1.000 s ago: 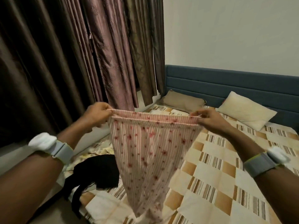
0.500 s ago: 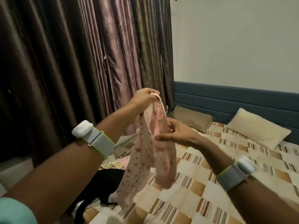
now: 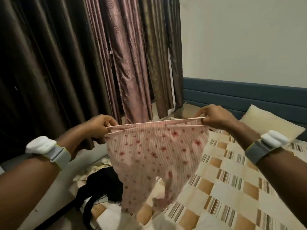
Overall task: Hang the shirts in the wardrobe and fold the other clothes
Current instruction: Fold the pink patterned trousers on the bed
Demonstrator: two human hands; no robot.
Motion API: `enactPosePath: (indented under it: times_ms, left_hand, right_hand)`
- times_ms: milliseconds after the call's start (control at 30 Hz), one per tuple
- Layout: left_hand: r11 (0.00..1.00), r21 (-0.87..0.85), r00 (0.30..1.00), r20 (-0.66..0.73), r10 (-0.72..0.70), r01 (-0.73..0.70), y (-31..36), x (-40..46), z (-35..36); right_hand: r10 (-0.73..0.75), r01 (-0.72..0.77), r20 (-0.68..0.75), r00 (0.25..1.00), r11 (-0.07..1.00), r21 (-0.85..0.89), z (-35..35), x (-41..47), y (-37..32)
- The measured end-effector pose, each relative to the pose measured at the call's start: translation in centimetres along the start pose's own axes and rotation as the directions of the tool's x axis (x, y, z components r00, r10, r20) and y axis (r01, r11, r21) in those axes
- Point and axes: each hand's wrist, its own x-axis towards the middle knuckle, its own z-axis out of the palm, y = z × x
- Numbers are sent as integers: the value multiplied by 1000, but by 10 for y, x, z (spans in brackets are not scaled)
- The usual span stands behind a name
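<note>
From the head view, the left hand (image 3: pixel 99 128) and the right hand (image 3: pixel 216 116) each pinch one end of the waistband of a pink spotted garment (image 3: pixel 154 156), stretching it taut in the air above the bed (image 3: pixel 232 188); both grips are clenched on the cloth, and its lower part hangs loose, just reaching the checked bedcover. It looks like shorts or a small bottom piece, so I judge it is for folding, and no fold is made yet. A black garment (image 3: pixel 101 185) lies crumpled at the bed's edge, still unfolded. No wardrobe, hanger or folded pile shows, so most of the work seems left.
</note>
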Motion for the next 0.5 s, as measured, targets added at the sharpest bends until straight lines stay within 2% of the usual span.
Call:
enactPosePath:
  times_ms: [67,100,167,233,300,400,500]
  left_hand:
    - [998,-53,984,180,-11,21,0,-4,-8]
    - [997,-78,970,240,27,-8,3,-4,-13]
    - [986,-141,938,323,125,-83,12,-5,-22]
    - [962,-243,903,373,212,-126,18,-8,-29]
    - [902,-417,891,359,276,-111,19,-12,-30]
    - [731,-681,924,261,279,-29,24,-14,-20]
    - [657,-752,956,158,247,-46,39,-12,-6]
  right_hand:
    - [-28,19,124,992,997,70,-5,5,10]
    - [-57,40,177,983,994,98,-7,7,11]
    - [-128,81,267,955,980,181,-12,6,12]
    - [-211,79,325,922,924,375,-18,1,15]
    - [-280,44,331,901,820,571,-22,-7,26]
    - [-307,-31,292,906,640,768,-20,-18,41]
    - [-280,-52,288,916,628,776,-15,-30,41]
